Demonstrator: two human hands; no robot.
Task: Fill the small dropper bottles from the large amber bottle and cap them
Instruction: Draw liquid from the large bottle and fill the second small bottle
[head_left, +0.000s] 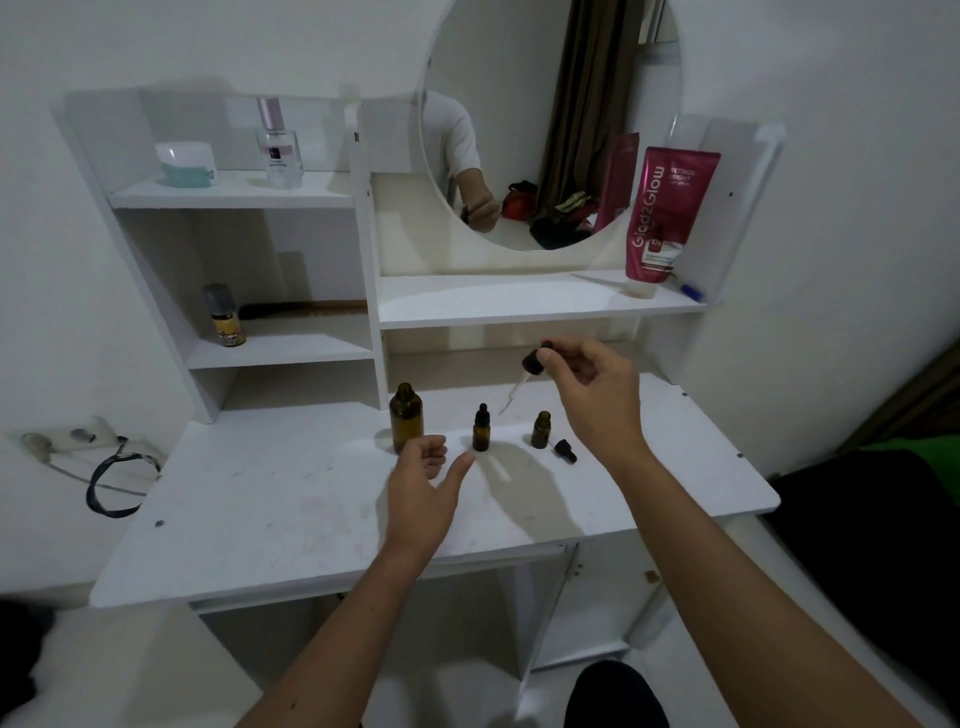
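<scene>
Right hand (592, 395) raised above the white table (260, 519), pinching a large dropper (524, 371) by its black bulb, glass pipette slanting down to the left. Left hand (423, 483) low over the tabletop, fingers loosely curled, holding nothing, just in front of the large amber bottle (406, 418), uncapped and upright. To its right, a small capped dropper bottle (481, 428), upright. Further right, a small open bottle (541, 430), upright too, a loose black dropper cap (565, 450) lying just beside it. Behind, white shelves (519, 301) with a pink tube (665, 218) and a round mirror (550, 124).
</scene>
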